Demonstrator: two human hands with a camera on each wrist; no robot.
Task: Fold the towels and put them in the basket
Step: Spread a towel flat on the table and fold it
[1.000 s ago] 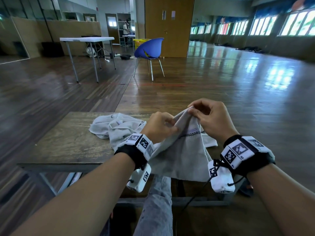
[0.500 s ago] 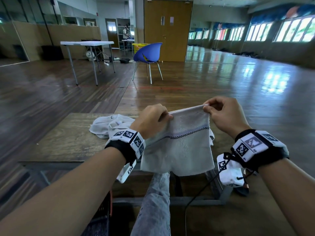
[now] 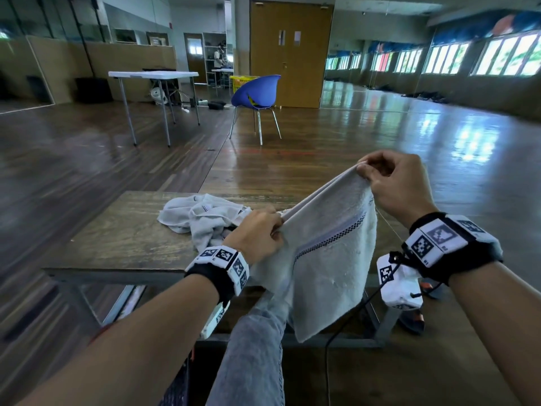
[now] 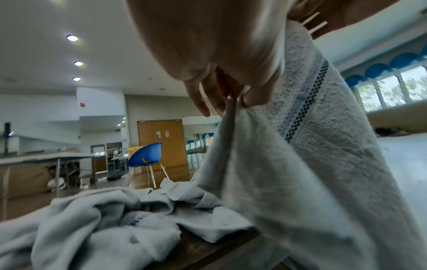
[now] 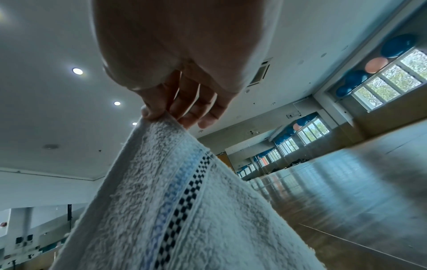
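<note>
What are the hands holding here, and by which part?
Both hold one white towel by its top hem: the left hand pinches the lower left corner, the right hand pinches the raised right corner. The rest hangs free.

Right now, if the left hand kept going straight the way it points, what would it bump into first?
Probably the crumpled towels on the table, just beyond the left hand, which pinches the held towel. Depth is hard to judge, so it might pass just above them.
</note>
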